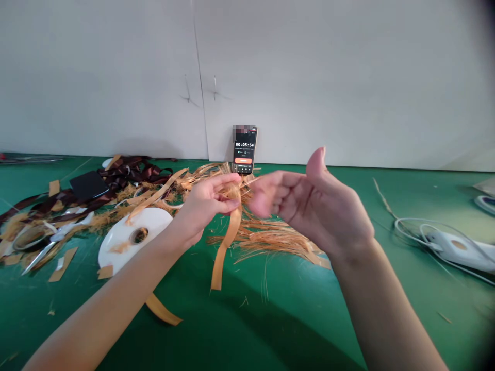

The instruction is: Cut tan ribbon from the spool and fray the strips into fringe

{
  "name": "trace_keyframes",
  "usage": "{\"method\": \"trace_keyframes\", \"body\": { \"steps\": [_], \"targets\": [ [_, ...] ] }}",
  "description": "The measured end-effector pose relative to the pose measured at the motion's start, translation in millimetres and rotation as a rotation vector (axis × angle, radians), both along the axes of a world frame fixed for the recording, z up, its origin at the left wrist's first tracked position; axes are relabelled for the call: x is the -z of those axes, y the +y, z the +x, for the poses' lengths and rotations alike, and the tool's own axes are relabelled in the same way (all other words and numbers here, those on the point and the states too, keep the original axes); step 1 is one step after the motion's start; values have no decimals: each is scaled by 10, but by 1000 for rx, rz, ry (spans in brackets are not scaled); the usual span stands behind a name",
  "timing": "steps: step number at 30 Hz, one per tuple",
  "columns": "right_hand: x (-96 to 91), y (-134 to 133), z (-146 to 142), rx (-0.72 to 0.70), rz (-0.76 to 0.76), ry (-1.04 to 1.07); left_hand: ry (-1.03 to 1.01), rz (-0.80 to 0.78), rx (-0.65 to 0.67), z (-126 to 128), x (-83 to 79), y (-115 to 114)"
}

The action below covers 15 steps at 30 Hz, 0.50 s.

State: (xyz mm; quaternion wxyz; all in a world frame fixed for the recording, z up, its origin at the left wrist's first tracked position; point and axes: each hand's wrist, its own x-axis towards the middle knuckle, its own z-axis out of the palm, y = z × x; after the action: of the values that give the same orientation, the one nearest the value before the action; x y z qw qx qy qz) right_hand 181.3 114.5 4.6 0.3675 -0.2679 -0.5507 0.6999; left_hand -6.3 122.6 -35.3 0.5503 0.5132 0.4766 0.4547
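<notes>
My left hand [204,203] is closed in a pinch on a gold ribbon [225,247], whose frayed, thread-like upper part shows around the fingertips. The ribbon's flat tail hangs down over the green table. Just right of it is my right hand [309,206], palm facing me and thumb standing up, apart from the bent fingers. Its fingertips are smeared by motion beside the loose threads, and nothing shows gripped in it. Beneath and behind the hands lies a bundle of frayed ribbon strips [274,239].
A phone [244,149] showing a timer leans against the white wall. To the left are a white spool [133,238], scissors [58,237], a black flat object [88,185] and dark brown ribbon [131,172]. A white corded device [460,247] lies at right.
</notes>
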Motion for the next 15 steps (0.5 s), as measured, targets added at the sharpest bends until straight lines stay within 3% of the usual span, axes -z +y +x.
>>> {"method": "trace_keyframes", "body": {
  "steps": [3, 5, 7, 9, 11, 12, 15],
  "targets": [
    [-42, -34, 104, -289, -148, -234, -4, 3, -13, -25, -24, 1],
    [20, -5, 151, -350, -199, -467, 10, 4, -20, -28, -43, -11],
    [122, 51, 153, -191, -179, -666, 16, 8, -21, -19, -52, -25],
    [211, 105, 116, 103, -84, -724, 11, 10, -8, -4, -47, -32],
    [238, 128, 59, 305, 23, -570, 2, 1, -11, 10, -33, -30],
    [220, 122, 32, 332, 65, -427, -1, -7, -16, 15, -26, -26],
    [80, 51, -1, 147, 68, -53, -33, -23, -15, 9, -8, -11]
  ]
}}
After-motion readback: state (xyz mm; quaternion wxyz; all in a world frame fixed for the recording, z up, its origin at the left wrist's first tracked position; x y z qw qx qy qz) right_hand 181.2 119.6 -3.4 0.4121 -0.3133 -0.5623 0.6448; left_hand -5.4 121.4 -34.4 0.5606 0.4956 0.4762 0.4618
